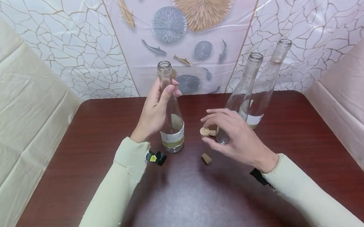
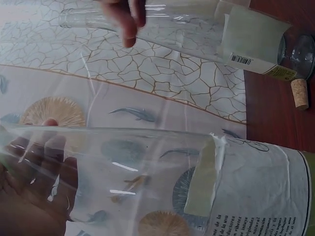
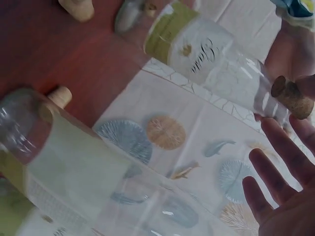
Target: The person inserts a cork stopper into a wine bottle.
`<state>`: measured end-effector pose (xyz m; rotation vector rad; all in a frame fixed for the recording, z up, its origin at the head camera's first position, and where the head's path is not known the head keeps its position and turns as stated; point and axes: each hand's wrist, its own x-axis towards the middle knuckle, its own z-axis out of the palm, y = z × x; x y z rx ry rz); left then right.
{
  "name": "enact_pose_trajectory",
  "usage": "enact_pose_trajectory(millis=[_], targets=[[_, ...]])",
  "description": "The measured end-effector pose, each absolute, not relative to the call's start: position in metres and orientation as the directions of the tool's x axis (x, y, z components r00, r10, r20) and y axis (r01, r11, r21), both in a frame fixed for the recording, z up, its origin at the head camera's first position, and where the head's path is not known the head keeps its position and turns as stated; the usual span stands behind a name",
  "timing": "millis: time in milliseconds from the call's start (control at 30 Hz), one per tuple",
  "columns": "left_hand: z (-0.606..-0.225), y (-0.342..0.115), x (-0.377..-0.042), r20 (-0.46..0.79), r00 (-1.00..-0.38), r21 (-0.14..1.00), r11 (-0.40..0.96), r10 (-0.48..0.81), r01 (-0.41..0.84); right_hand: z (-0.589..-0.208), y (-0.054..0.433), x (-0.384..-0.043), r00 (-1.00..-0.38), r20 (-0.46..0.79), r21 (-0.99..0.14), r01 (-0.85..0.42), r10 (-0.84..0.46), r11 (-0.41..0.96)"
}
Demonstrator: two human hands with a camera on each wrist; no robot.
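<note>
My left hand [image 1: 156,108] grips a clear glass bottle [image 1: 172,128] by its neck, fingers behind and thumb in front. The bottle stands upright with an uncorked mouth and a torn white and olive label. To its right, my right hand [image 1: 235,134] pinches a cork [image 3: 293,97] between thumb and index finger, its other fingers spread. Below that hand, a second cork [image 1: 206,158] lies on the table. Another cork [image 1: 212,132] shows just behind the pinched one, near the base of a bottle.
Two more clear bottles [image 1: 251,60] [image 1: 281,50] without corks stand on the right, beyond my right hand, which hides part of them. The dark red table [image 1: 106,133] ends at a patterned backdrop [image 1: 83,46], with cream cloth [image 1: 19,122] along the left side.
</note>
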<state>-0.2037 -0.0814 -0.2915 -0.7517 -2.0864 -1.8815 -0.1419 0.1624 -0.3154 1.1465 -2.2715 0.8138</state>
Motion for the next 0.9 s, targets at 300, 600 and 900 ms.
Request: enact_pose_trajectory(millis=[300,600,900], targets=[[-0.292,-0.081,-0.204,0.499,-0.839,0.852,0.054,0.217,0.521,-0.290,0.162,-0.155,-0.529,0.656,-0.298,-0.837,-0.538,0.460],[-0.292,-0.082,-0.204,0.494,-0.842,0.853,0.068,0.216,0.518,-0.272,0.160,-0.166,-0.592,0.633,-0.381,-0.799,-0.498,0.465],[-0.293,-0.081,-0.203,0.502,-0.839,0.847,0.076,0.208,0.526,-0.253,0.156,-0.176,-0.575,0.662,-0.354,-0.805,-0.480,0.476]])
